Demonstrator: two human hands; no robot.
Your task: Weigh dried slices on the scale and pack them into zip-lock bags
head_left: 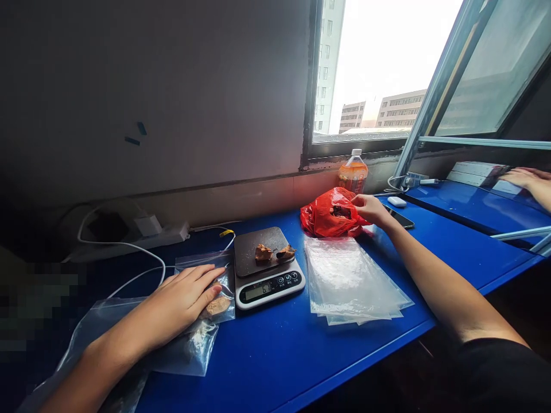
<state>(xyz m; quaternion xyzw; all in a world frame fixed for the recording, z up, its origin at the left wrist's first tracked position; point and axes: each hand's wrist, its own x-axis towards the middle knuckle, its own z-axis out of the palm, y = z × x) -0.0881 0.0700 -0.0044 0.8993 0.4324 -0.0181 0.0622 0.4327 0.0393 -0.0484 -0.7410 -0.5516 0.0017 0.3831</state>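
A small kitchen scale (pixel 267 268) sits on the blue table (pixel 275 350) with two brown food pieces (pixel 272 252) on its dark plate. My left hand (pixel 183 301) lies flat, fingers apart, on a clear zip bag (pixel 215 298) holding brown food, left of the scale. My right hand (pixel 371 210) reaches into the mouth of a red plastic bag (pixel 327 221) behind the scale; its fingertips are at a dark piece inside, and whether they grip it is unclear. A stack of empty clear bags (pixel 350 281) lies right of the scale.
An orange drink bottle (pixel 353 172) stands by the window sill. A phone (pixel 400 218) and a white earbud case (pixel 396 201) lie behind my right hand. A power strip (pixel 150 235) with white cables is at the left. Another person's hand (pixel 527 180) rests at far right.
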